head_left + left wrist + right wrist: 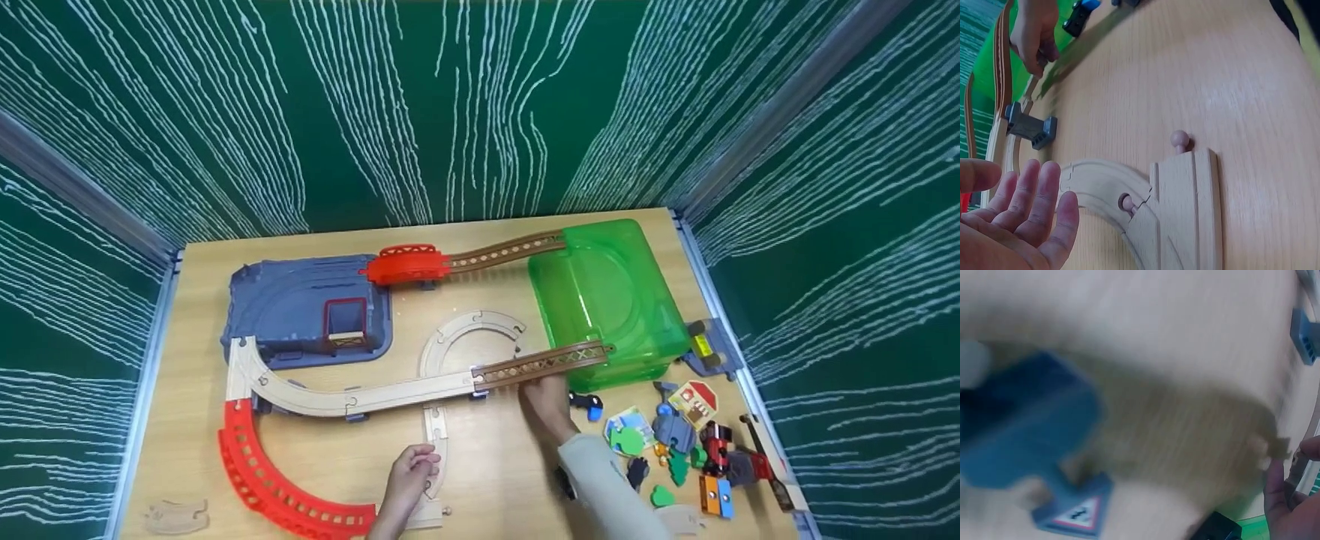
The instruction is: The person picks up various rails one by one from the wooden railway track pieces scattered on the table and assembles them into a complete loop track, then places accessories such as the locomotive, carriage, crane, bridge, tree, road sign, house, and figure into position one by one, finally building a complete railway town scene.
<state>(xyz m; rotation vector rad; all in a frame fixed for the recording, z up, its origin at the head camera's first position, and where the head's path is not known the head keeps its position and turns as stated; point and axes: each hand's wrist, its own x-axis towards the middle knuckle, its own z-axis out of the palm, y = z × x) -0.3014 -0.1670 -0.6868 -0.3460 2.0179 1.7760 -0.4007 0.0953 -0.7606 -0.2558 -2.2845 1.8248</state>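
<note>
Head view: left hand [410, 474], fingers relaxed, empty, front-left of ramp [544, 363]; right hand [547, 403] reaching under ramp, thumb and finger pinching track [1297, 469] there.

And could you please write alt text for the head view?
A person's right hand reaches beneath brown track leading onto a green box; the left hand is near pale track. Toy railway sections link the box to a grey base, with loose toys at right.
</note>
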